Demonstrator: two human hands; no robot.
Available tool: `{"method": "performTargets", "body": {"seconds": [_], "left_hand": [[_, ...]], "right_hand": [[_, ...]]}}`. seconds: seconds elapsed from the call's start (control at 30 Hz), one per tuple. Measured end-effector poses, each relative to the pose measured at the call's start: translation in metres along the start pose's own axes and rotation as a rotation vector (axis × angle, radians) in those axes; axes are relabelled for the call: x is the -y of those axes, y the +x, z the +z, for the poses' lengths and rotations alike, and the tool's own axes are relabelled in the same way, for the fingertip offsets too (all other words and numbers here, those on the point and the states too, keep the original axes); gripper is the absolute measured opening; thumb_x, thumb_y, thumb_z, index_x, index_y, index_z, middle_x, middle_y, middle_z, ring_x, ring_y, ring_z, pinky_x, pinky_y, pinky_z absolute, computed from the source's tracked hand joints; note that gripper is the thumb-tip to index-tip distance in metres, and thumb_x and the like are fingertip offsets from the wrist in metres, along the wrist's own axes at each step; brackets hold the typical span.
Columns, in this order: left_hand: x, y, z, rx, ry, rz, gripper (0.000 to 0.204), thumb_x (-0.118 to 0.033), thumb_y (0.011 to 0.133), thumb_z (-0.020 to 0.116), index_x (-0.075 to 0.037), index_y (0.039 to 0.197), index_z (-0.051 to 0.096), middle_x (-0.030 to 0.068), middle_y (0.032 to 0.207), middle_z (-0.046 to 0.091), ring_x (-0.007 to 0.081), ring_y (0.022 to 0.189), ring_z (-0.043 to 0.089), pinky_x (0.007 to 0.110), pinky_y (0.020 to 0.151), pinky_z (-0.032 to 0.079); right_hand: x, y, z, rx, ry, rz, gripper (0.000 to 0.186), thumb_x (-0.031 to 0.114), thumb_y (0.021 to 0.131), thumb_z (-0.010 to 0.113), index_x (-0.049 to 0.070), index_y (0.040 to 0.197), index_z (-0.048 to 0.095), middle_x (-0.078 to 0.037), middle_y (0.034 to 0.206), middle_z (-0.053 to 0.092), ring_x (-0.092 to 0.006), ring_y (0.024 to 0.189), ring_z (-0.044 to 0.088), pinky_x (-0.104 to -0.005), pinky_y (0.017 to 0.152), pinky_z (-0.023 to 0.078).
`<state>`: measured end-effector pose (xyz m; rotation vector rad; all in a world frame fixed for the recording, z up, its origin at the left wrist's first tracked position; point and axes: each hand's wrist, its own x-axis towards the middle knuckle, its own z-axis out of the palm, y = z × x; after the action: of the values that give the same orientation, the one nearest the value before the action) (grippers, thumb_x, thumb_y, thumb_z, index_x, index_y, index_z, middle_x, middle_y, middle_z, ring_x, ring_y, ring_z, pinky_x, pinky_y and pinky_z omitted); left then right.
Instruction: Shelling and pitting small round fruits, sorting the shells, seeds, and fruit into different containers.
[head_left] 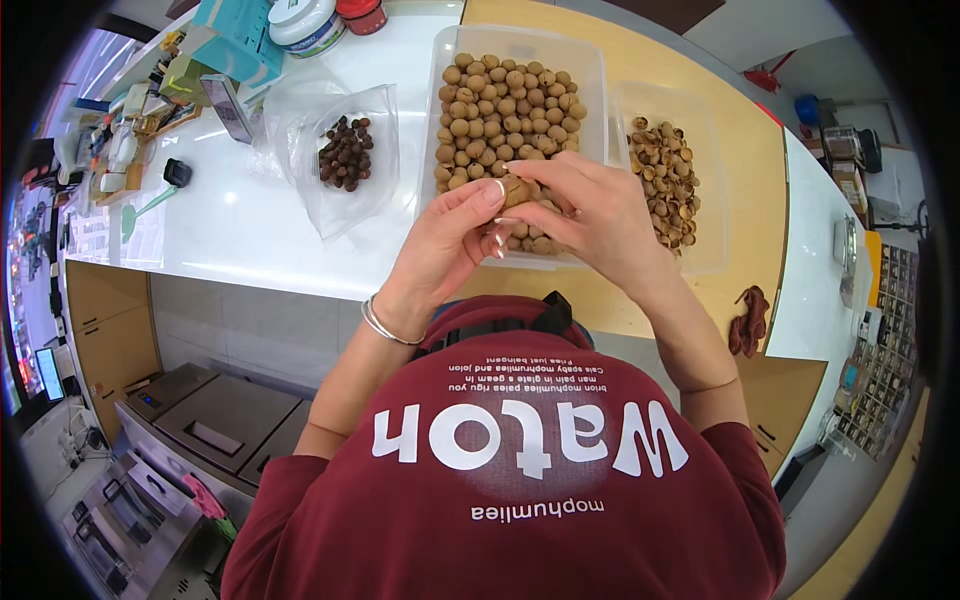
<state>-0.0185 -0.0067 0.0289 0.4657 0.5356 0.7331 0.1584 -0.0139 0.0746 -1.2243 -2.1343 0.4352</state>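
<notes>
Above the near edge of a clear plastic box (520, 38), my two hands meet around one round tan dried longan (517, 191). My left hand (440, 235), with a silver bangle at its wrist, pinches the longan from the left. Thumb and fingers of my right hand (605, 210) grip it from the right. Many whole longans (510, 110) fill the box beneath. To the right, a clear tray (712, 150) holds broken empty shells (662, 185). On the left, dark peeled longans (346, 153) lie in an open clear plastic bag (375, 200).
A phone (227, 107) leans upright at the back left, near a blue box (235, 40), a white tub (303, 25) and a red jar (361, 15). A green long-handled tool (150, 208) lies left. A dark red crumpled item (748, 320) sits at the right front edge.
</notes>
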Motion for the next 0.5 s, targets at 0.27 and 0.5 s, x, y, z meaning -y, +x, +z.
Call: {"method": "performTargets", "body": {"seconds": [0.27, 0.5], "left_hand": [[-0.001, -0.001, 0.011, -0.114, 0.091, 0.031, 0.030, -0.018, 0.082, 0.060, 0.000, 0.106, 0.057, 0.0018, 0.081, 0.060, 0.0061, 0.065, 0.054, 0.020, 0.058, 0.046], [-0.004, -0.001, 0.011, -0.189, 0.334, 0.051, 0.027, -0.012, 0.081, 0.060, 0.002, 0.104, 0.058, 0.0049, 0.086, 0.062, 0.0075, 0.068, 0.055, 0.021, 0.059, 0.047]], "right_hand": [[0.011, -0.010, 0.006, -0.069, -0.060, 0.081, 0.029, 0.018, 0.069, 0.068, 0.007, 0.095, 0.059, -0.005, 0.074, 0.050, -0.0219, 0.062, 0.055, -0.0313, 0.051, 0.045], [-0.002, -0.015, 0.015, -0.053, 0.068, 0.034, 0.032, 0.008, 0.070, 0.065, 0.006, 0.101, 0.058, -0.007, 0.074, 0.049, -0.0221, 0.063, 0.053, -0.0316, 0.052, 0.044]]}}
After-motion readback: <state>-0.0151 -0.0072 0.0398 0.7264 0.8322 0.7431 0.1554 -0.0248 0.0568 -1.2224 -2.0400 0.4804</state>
